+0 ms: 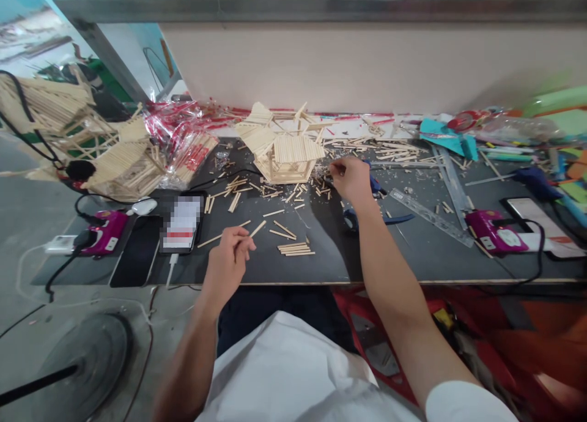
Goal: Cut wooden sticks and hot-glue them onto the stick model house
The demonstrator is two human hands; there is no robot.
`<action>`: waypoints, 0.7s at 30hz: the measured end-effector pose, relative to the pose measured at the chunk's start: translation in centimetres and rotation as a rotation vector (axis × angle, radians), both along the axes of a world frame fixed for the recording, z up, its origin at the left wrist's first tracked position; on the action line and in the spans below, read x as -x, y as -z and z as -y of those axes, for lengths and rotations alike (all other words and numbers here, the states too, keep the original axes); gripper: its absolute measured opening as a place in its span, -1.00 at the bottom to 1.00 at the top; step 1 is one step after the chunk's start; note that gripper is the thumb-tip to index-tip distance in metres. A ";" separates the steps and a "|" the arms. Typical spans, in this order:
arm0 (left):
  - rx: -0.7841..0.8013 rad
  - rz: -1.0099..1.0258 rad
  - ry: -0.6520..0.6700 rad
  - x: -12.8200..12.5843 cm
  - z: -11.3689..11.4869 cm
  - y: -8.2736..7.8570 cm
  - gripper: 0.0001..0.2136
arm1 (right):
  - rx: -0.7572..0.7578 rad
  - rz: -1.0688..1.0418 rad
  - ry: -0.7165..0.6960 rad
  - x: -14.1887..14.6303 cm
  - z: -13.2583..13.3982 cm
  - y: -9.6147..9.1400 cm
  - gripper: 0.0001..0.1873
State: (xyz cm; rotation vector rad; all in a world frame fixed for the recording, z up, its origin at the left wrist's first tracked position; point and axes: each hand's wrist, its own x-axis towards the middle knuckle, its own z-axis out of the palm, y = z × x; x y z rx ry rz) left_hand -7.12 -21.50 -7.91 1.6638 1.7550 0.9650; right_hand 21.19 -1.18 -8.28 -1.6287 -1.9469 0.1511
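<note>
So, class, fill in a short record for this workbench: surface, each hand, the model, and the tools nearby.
surface: dark table strewn with wooden sticks
left hand: fingers curled above the near part of the table, beside loose sticks; grip unclear
right hand: fingertips at the stick scraps next to the stick house
model: stick house, upright, towards the back
tools: clear ruler; magenta corded tool; phone

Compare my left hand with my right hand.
The left hand is near the front of the table, arm bent; the right hand reaches far, arm straight, to scraps beside the stick house. The left hand pinches the end of a stick; what the right hand pinches is too small to tell. Both curl, fingertips together.
</note>
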 end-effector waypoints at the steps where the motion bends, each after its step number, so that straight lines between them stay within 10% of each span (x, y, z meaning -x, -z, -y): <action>1: 0.009 0.120 0.003 0.0 -0.7 -0.7 -0.81 | -0.008 -0.009 0.000 0.1 0.1 -0.1 -0.76; 8: 0.125 0.803 0.174 -0.8 -9.3 -5.1 -0.69 | -0.144 -0.146 0.035 0.2 1.0 -1.7 -0.76; 14: 0.223 0.791 0.145 -2.7 -13.5 -5.6 -0.76 | -0.296 -0.263 -0.031 2.3 0.8 -5.9 -0.78; 21: 0.205 0.768 0.088 -4.2 -14.7 -5.1 -0.77 | -0.138 -0.265 -0.368 7.7 -1.9 -8.4 -0.91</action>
